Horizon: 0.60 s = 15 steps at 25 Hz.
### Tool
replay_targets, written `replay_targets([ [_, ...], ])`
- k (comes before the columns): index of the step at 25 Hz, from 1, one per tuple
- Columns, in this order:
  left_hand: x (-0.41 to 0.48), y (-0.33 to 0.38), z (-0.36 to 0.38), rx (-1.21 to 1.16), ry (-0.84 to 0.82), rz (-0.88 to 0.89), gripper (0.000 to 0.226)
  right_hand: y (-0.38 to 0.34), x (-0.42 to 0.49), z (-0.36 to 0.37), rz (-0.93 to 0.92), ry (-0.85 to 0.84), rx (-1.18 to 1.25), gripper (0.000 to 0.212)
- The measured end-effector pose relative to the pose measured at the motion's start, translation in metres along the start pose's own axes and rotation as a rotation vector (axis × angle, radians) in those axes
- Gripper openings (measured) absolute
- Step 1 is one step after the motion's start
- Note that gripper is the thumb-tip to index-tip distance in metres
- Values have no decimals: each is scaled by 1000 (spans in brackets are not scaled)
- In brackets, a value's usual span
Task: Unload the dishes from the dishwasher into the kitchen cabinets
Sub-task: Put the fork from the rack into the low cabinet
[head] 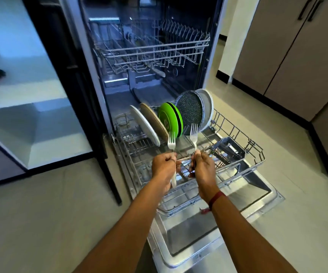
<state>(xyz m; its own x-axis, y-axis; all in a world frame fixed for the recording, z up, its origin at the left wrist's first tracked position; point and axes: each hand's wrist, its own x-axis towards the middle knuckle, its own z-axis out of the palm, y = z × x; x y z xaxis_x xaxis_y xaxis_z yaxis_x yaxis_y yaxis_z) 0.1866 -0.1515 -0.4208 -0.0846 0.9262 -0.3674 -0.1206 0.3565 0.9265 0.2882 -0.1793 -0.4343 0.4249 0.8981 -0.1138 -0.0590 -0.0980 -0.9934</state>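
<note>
Head view looks down on two forks held upright, tines up, above the near middle of the pulled-out lower rack (257, 154), one in each hand. The likeliest slip is a dropped fork. Each is held only by its handle, and a loosened grip during the turn toward the cabinets (277, 46) would probably send it through the wires onto the open door (188, 243) or the floor. The tines also stand just on the near side of the plates set on edge at the far side of the rack, so a forward swing could knock the green plates (169, 117) or the speckled dark plate (190, 111). Something thin and metallic shows between the hands; whether it is another utensil or rack wire cannot be told.

The left hand (164, 164) is curled into a fist round the left fork (171, 141), whose pale handle pokes out below the palm. The right hand (202, 166), with a red band at the wrist, pinches the right fork (193, 133) between curled fingers and thumb. Both forearms reach forward almost parallel, the hands close but apart. The cutlery basket (230, 149) sits in the rack just to the right.
</note>
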Motion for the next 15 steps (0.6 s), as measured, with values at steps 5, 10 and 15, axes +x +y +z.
replay_targets([
  [5, -60, -4, -51, -77, 24, 49, 24, -1, -79, 26, -5, -15, 54, 30],
  [10, -109, 1, -78, -152, 4, 64, 25, -11, -134, 42, -13, -66, 112, 25],
  [15, -127, 6, -126, -189, 51, 92, 19, -15, -161, 73, -26, -76, 115, 32],
])
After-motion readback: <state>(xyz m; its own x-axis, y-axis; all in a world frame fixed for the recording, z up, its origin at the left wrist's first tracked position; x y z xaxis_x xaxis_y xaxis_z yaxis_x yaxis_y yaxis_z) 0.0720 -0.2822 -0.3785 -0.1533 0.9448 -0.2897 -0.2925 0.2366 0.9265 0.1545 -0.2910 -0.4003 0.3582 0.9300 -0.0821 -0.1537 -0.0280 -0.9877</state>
